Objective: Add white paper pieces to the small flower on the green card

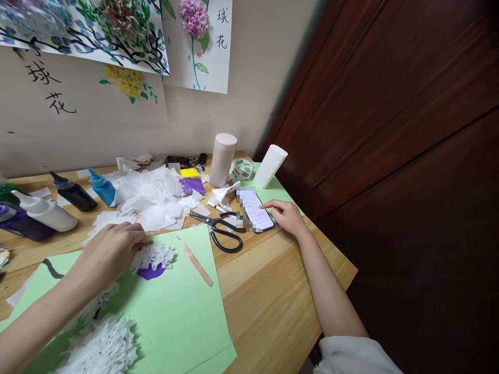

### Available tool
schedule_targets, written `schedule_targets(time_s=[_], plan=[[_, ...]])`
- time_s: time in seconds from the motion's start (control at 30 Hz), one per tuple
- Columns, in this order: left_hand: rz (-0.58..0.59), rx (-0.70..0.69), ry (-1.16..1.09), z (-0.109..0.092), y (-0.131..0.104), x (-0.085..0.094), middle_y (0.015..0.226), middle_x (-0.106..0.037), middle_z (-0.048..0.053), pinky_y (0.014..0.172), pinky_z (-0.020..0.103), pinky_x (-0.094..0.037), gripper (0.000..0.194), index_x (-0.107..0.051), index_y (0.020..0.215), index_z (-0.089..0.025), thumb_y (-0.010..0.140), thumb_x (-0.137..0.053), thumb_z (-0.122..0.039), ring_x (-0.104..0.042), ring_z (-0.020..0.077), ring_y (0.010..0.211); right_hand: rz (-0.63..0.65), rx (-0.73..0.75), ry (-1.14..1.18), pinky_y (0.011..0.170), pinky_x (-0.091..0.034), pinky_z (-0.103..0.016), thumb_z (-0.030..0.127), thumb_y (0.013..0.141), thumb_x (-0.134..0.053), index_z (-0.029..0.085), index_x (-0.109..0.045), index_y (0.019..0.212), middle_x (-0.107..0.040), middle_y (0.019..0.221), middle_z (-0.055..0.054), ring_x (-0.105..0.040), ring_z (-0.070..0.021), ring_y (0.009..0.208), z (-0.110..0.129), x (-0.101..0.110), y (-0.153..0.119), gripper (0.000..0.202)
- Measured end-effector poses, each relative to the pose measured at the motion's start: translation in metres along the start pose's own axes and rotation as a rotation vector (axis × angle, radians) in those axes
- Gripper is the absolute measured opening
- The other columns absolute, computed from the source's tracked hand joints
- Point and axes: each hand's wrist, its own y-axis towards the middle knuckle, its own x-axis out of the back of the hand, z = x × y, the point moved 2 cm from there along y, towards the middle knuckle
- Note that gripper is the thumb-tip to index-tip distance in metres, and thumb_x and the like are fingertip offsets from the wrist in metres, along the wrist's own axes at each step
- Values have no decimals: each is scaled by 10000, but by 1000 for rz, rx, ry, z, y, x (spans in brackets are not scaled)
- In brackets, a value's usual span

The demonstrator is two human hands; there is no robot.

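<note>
My left hand (121,240) rests over the green paper (171,311), its fingers bent together at the edge of a white ruffled paper flower (156,255). What those fingertips hold, if anything, is hidden. A purple patch (151,272) shows beneath that flower. With its index finger stretched out, my right hand (287,217) touches the lit screen of a phone (255,208) lying on the table; it grips nothing. A larger white ruffled flower (103,348) sits at the lower left, and part of another lies under my left forearm.
A pointed wooden stick (195,261) lies on the green paper. Black-handled scissors (222,228), a heap of white paper pieces (152,195), a pale bottle (223,160), a tape roll (243,169) and a white cylinder (270,165) lie beyond. Paint bottles (72,191) stand or lie left.
</note>
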Motion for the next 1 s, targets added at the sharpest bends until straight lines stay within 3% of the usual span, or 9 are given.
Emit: schedule_targets(time_s=[0.33, 0.57, 0.83, 1.0], plan=[[5, -3, -12, 0, 1, 1, 889, -688, 52, 746, 348, -424, 385, -703, 828, -222, 800, -319, -214, -604, 228, 812, 5, -3, -4, 500, -270, -227, 147, 703, -410, 222, -727, 870, -538, 543, 23, -347, -104, 482, 3, 3, 0, 366], [7, 6, -5, 2, 1, -2, 911, -687, 41, 753, 339, -424, 388, -698, 827, -232, 799, -311, -218, -604, 216, 819, -14, -3, 2, 491, -260, -218, 134, 715, -408, 224, -712, 899, -439, 511, 39, -321, -97, 467, 5, 4, 0, 366], [-6, -6, 6, 4, 1, -4, 890, -684, 37, 732, 338, -431, 368, -687, 811, -232, 794, -320, -216, -605, 218, 807, -10, 9, 43, 499, -271, -222, 120, 708, -408, 224, -705, 894, -534, 564, 30, -325, -95, 474, 8, 7, 0, 365], [-16, -15, 2, 6, 1, -6, 878, -684, 34, 717, 335, -433, 356, -679, 788, -231, 791, -323, -223, -607, 218, 794, 70, 23, 107, 506, -283, -233, 122, 705, -406, 205, -705, 907, -664, 749, -2, -364, -95, 499, 8, 12, -2, 371]])
